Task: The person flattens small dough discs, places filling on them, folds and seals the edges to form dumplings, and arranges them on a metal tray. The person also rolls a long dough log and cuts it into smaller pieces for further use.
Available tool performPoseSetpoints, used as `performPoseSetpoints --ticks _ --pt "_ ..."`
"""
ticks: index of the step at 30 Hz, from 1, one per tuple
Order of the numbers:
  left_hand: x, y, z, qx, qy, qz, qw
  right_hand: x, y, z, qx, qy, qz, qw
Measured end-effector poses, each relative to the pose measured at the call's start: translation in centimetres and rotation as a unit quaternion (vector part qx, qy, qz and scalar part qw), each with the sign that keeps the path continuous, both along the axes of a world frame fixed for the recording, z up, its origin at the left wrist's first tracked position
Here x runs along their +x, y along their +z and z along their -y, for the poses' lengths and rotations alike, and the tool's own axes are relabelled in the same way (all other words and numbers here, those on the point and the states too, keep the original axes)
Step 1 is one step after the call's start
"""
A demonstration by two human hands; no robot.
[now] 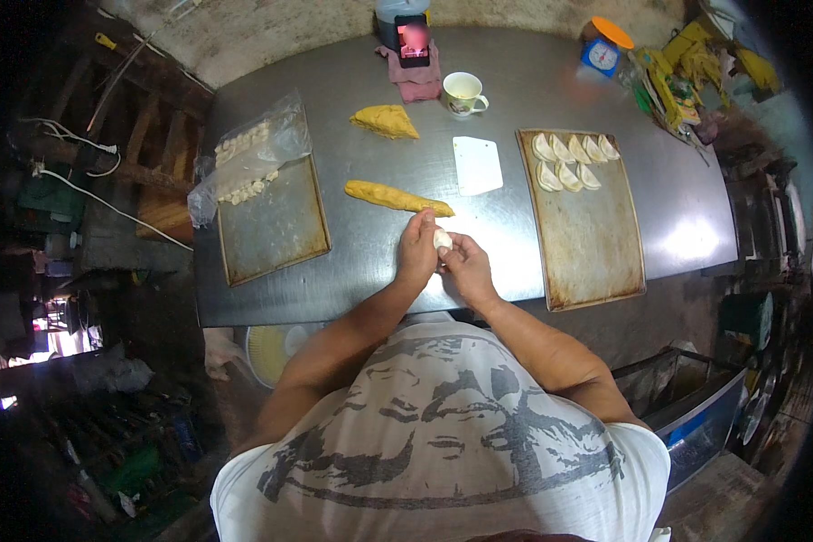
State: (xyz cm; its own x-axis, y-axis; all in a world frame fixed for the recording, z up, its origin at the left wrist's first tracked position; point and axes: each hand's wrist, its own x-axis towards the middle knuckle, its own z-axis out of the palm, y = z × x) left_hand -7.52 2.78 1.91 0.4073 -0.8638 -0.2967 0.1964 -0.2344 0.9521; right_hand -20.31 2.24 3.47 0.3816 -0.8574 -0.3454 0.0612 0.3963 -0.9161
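Observation:
A small piece of white dough (442, 239) is pinched between my two hands above the metal table. My left hand (418, 245) grips it from the left, thumb and fingers pointing away from me. My right hand (467, 263) holds its lower right side with the thumb and fingertips. Just beyond my left fingertips lies a long roll of yellow filling or dough (396, 196). Farther back sits a thicker yellow lump (385, 122). A white plastic scraper (477, 166) rests flat to the right of the roll.
At right, a baking tray (593, 251) carries several half-moon pastries (566, 161). Another tray (274, 223) at left holds small dough pieces (249, 192) partly under plastic film (281, 139). A mug (463, 93), a phone (412, 42) on a cloth and a blue scale (600, 57) stand behind.

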Motion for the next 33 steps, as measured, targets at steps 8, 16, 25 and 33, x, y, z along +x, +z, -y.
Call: performPoseSetpoints --ticks 8,16,25,33 --pt "-0.9 -0.1 0.8 0.022 -0.034 0.152 0.988 -1.0 -1.2 -0.2 0.096 -0.017 0.093 0.991" --pt "-0.3 -2.2 -0.5 0.018 -0.122 0.216 0.969 -3.2 -0.3 3.0 0.038 0.102 -0.124 0.986" --pt "9.8 -4.2 -5.5 -0.039 -0.093 0.568 0.817 -8.5 0.3 3.8 -0.507 0.148 -0.387 0.756" --pt "10.5 -5.3 -6.2 -0.007 -0.128 0.605 0.786 -0.9 -3.1 8.0 -0.405 -0.012 -0.591 0.697"
